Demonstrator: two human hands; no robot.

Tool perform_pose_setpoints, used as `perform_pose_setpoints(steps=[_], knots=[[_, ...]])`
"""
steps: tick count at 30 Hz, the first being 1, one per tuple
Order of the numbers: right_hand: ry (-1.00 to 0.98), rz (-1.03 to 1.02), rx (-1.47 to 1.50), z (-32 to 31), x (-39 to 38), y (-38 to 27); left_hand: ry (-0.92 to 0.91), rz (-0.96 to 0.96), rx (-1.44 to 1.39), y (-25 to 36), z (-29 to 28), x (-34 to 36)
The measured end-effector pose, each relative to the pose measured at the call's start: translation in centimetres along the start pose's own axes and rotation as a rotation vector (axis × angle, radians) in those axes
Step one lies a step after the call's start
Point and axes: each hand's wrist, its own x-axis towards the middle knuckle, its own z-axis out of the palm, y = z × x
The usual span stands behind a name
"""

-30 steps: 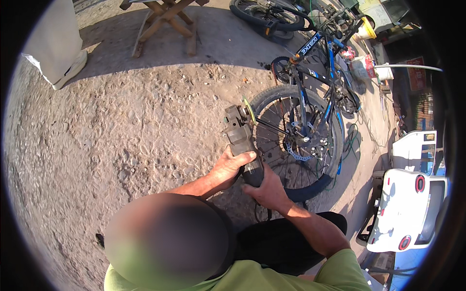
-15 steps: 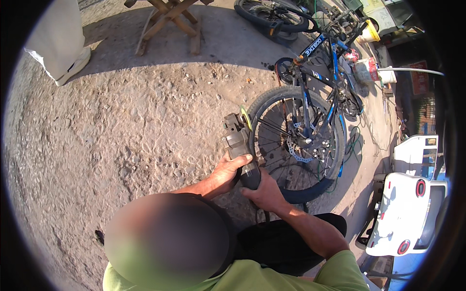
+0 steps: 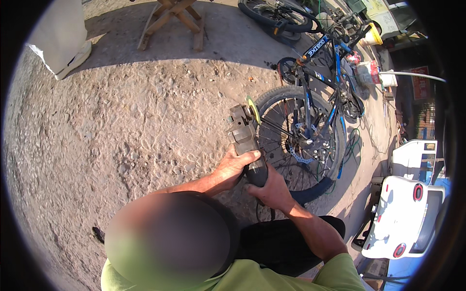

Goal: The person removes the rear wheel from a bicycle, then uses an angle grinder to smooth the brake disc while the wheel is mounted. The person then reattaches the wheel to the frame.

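Both my hands are closed round a grey angle grinder [image 3: 244,137] held in front of the bicycle wheel. My left hand [image 3: 232,168] grips its body, with the thumb laid across the top. Behind it, my right hand [image 3: 273,190] wraps the dark rear handle. The grinder's thin yellow-green disc [image 3: 253,109] stands edge-on at the rim side of the wheel [image 3: 264,99]; whether it touches the tyre or spokes I cannot tell. The wheel belongs to a black and blue bicycle [image 3: 335,87] and has a brake disc at its hub.
Rough stony ground [image 3: 121,126] spreads to the left. A wooden trestle [image 3: 174,19] and a second bicycle [image 3: 276,19] are at the far side. Another person's leg and shoe [image 3: 73,63] show at upper left. Buckets [image 3: 367,72], green cord [image 3: 354,143] and a white vehicle [image 3: 398,216] lie to the right.
The grinder and both hands have shifted slightly to the right and away from me, bringing the disc further along the tyre. My grip on it is the same.
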Motion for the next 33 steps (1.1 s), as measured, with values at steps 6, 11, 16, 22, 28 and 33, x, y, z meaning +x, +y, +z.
perform_pose_setpoints(steps=[6,11,16,22,28,33], knots=[[-0.031,-0.037,-0.024,-0.8,0.1,0.1,0.057,-0.01,-0.019,-0.5,0.7,0.0],[-0.037,0.015,-0.096,-1.3,0.2,0.0,-0.051,0.033,-0.003,0.5,1.6,-0.3],[-0.012,-0.041,-0.05,-0.9,0.4,0.9,0.008,-0.009,-0.03,-0.5,0.7,0.2],[-0.017,0.001,-0.102,-1.3,0.2,0.6,-0.023,-0.005,-0.026,-0.1,0.9,0.0],[-0.006,-0.043,-0.078,-1.0,0.3,1.3,0.01,-0.037,-0.039,-0.7,0.8,0.3],[0.035,-0.092,-0.051,-0.9,0.1,1.1,-0.04,-0.047,-0.026,-0.9,0.2,0.3]])
